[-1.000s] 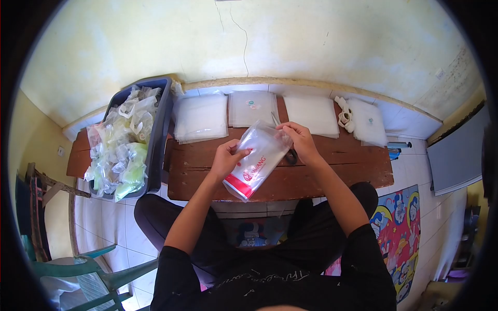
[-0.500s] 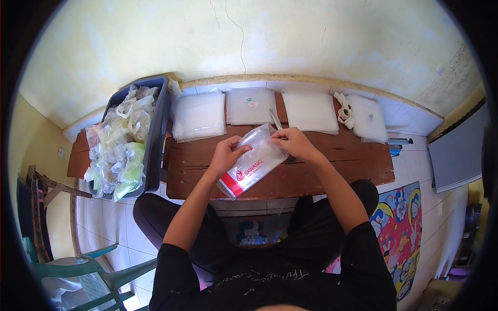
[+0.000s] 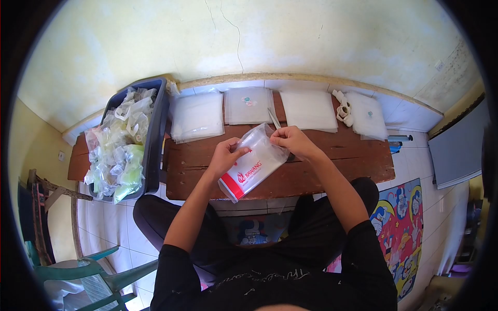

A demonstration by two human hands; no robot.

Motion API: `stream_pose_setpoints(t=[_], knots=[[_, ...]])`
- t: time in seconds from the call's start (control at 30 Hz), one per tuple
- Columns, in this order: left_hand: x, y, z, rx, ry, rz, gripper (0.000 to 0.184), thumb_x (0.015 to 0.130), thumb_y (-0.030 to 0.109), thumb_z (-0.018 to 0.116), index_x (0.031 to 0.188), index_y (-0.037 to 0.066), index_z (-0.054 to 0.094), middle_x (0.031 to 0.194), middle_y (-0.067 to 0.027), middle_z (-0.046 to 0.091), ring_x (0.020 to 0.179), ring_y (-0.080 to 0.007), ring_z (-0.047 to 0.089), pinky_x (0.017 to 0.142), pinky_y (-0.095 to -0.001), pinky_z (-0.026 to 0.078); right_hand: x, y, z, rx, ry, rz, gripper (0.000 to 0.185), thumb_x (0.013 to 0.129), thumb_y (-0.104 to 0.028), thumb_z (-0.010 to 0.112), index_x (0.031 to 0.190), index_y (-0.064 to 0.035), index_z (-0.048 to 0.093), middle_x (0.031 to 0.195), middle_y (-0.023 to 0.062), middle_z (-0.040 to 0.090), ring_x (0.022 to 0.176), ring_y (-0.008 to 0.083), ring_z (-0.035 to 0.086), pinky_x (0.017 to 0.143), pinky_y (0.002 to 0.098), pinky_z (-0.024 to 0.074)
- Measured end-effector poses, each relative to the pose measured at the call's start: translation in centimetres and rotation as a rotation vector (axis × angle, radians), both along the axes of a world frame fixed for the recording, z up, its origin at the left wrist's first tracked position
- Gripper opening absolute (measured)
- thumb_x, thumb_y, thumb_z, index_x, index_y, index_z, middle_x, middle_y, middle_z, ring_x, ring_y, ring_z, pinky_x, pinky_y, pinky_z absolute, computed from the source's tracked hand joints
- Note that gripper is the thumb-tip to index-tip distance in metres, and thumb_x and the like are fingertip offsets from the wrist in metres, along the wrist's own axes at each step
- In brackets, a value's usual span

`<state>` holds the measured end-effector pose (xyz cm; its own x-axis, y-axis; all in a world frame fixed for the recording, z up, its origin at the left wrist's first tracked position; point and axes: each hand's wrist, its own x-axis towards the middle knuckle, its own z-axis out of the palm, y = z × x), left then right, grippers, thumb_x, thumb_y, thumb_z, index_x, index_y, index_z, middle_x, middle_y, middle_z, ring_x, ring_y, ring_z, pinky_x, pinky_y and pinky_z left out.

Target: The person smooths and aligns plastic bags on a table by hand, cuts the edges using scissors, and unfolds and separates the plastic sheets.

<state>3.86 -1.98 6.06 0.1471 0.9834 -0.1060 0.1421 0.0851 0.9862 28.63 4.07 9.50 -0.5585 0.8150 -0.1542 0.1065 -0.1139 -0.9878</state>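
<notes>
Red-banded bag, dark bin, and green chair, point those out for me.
Red-banded bag point(image 3: 252, 164): head view, on its printed front.
Dark bin point(image 3: 157, 137): head view, on its side wall.
Green chair point(image 3: 129, 276): head view, on an armrest.

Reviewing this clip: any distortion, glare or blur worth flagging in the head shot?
Head view: fisheye curvature bows the ledge, and the corners go black; head view again: pale sheen on the bag, though its red lettering is legible.

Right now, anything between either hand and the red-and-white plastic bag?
Nothing visible: the left hand and right hand both hold the red-and-white plastic bag directly. The scissors, partly hidden, show beyond the right hand, not between.
</notes>
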Motion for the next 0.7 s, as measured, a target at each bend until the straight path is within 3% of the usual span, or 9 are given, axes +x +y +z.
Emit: stream_pose_setpoints(t=[0.13, 0.43, 0.5, 0.7], knots=[[-0.1, 0.1, -0.3, 0.01, -0.035, -0.014, 0.017, 0.091, 0.014, 0.068, 0.104, 0.003, 0.066, 0.083, -0.0005, 0.068, 0.067, -0.0041, 0.058, 0.053, -0.021, 0.045, 0.0, 0.1, -0.2, -0.037, -0.033, 0.009, 0.016, 0.093, -0.014, 0.064, 0.089, 0.0014, 0.066, 0.077, -0.0008, 0.061, 0.069, 0.0052, 0.053, 0.062, 0.0215, 0.0434], [-0.1, 0.1, -0.8, -0.013, -0.075, -0.009, 0.018, 0.092, 0.017, 0.068, 0.104, 0.003, 0.066, 0.083, -0.0004, 0.069, 0.069, -0.0038, 0.059, 0.054, -0.021, 0.046, -0.3, 0.4, -0.5, 0.269, -0.029, -0.255, 0.019, 0.096, -0.02, 0.059, 0.096, -0.0008, 0.063, 0.082, 0.002, 0.061, 0.075, 0.0081, 0.054, 0.067, 0.0262, 0.0458], [-0.1, 0.1, -0.8, -0.018, -0.072, -0.011, 0.018, 0.092, 0.016, 0.068, 0.104, 0.003, 0.066, 0.083, -0.0004, 0.069, 0.068, -0.0037, 0.059, 0.054, -0.0208, 0.046, -0.2, 0.1, 0.2, 0.295, -0.17, -0.201, 0.02, 0.093, -0.019, 0.063, 0.093, 0.0003, 0.065, 0.081, 0.0047, 0.063, 0.074, 0.0091, 0.056, 0.066, 0.0274, 0.0469], [-0.2, 0.0, -1.1, 0.003, -0.064, -0.025, 0.017, 0.093, 0.015, 0.066, 0.103, 0.002, 0.067, 0.082, -0.0004, 0.068, 0.067, -0.0033, 0.058, 0.053, -0.0198, 0.045, -0.3, -0.6, 0.4, 0.47, -0.184, -0.09, 0.017, 0.082, -0.012, 0.069, 0.092, 0.0022, 0.068, 0.083, 0.0097, 0.067, 0.073, 0.0146, 0.061, 0.068, 0.0297, 0.0497]])
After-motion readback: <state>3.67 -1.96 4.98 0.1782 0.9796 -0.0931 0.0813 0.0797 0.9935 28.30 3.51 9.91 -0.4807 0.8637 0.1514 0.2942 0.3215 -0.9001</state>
